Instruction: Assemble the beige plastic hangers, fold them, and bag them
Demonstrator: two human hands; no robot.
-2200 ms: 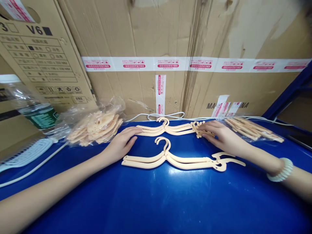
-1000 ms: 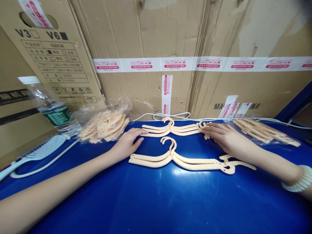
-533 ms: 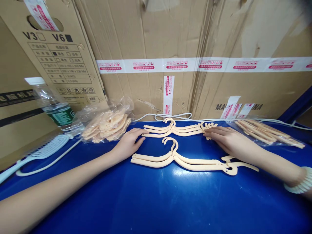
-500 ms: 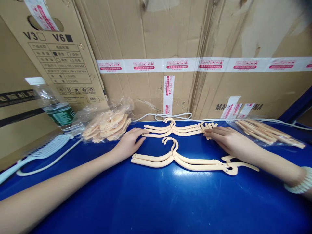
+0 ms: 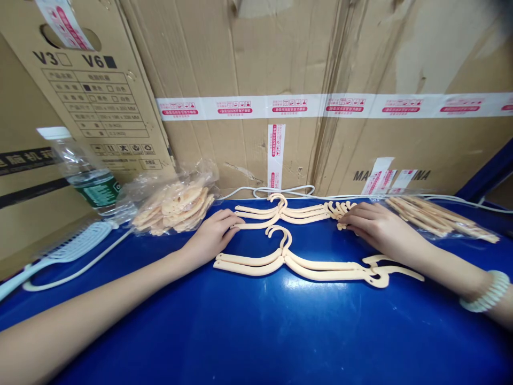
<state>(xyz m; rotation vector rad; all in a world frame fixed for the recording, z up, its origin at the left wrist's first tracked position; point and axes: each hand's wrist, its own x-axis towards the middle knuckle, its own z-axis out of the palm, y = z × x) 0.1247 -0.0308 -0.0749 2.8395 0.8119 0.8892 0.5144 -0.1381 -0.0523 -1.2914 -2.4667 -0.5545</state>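
Note:
My left hand [image 5: 212, 232] has thumb and fingers closed on the left end of the nearest hanger in the rear group of peach plastic folding hangers [image 5: 260, 225]. At the right ends of that group is a row of small peach hook pieces [image 5: 339, 207]. My right hand [image 5: 371, 224] has its fingers curled together at these pieces; what is between the fingertips is hidden. Closer to me lies a front pair of peach hangers [image 5: 320, 274], side by side, hooks pointing away. Curved peach parts [image 5: 395, 267] stick out at their right end, beneath my right forearm.
A clear bag of flat peach parts [image 5: 176, 206] lies left and a bag of long peach parts [image 5: 438, 214] right. A water bottle [image 5: 94, 187] and a pale hairbrush [image 5: 80, 246] are far left. White cable [image 5: 288, 191] runs along cardboard boxes [image 5: 240, 144] behind the blue table [image 5: 256, 331].
My right hand has shifted slightly right, uncovering more of the small pieces. My left hand has closed on the near rear hanger, whose left arm has swung slightly towards me.

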